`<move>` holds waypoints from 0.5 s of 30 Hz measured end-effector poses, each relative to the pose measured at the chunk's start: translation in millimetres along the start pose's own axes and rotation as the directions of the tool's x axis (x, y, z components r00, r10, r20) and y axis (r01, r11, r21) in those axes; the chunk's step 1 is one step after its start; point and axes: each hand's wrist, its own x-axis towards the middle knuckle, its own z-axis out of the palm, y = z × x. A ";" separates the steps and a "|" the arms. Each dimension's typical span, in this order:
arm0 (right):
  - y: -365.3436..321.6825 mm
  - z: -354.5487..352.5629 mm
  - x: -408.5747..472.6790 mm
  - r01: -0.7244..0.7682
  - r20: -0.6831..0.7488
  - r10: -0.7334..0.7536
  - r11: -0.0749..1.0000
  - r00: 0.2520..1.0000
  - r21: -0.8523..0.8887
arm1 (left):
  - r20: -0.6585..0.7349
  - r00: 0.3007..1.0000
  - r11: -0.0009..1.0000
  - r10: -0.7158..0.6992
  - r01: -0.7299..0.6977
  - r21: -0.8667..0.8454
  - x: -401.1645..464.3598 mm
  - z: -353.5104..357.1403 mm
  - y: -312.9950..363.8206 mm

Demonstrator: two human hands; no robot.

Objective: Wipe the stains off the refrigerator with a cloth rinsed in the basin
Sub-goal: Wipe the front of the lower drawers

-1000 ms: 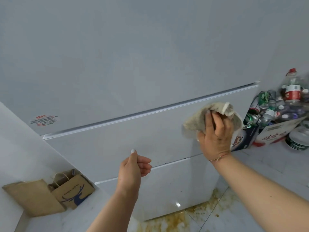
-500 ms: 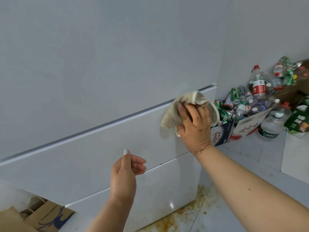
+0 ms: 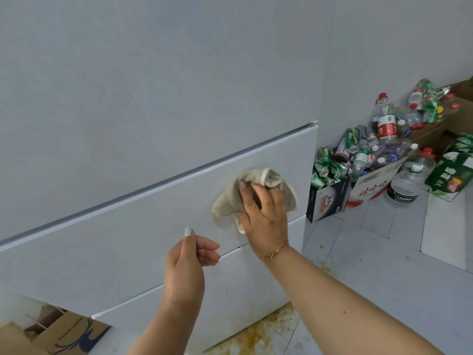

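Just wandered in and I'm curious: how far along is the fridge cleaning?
Midway, it seems. Done: the upper door of the refrigerator looks clean. In hand: the right hand presses the cloth on the middle panel; the left hand hangs idle. Left: small dark specks on the bottom panel. The basin is out of view.

Pale tiled floor (image 3: 384,278) has orange-brown stains (image 3: 256,336) right at the fridge's (image 3: 153,226) base. Boxes of cans and bottles (image 3: 358,180) sit by the far wall, a brown paper bag (image 3: 69,334) at the left.
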 end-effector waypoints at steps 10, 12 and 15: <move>29.0 -3.1 7.5 -0.559 -0.001 0.564 0.819 0.826 0.127 | -0.007 0.999 0.999 -0.035 0.035 -0.020 -3.4 -7.6 -9.6; 3.6 6.3 -13.4 -0.671 0.101 0.664 0.723 0.741 0.165 | -0.026 0.998 0.998 -0.054 0.053 -0.024 -5.5 -15.0 -11.7; -43.6 13.7 -33.9 -0.573 0.152 0.553 0.802 0.819 0.172 | -0.041 0.995 0.994 -0.095 0.092 -0.063 -5.8 -20.5 -15.2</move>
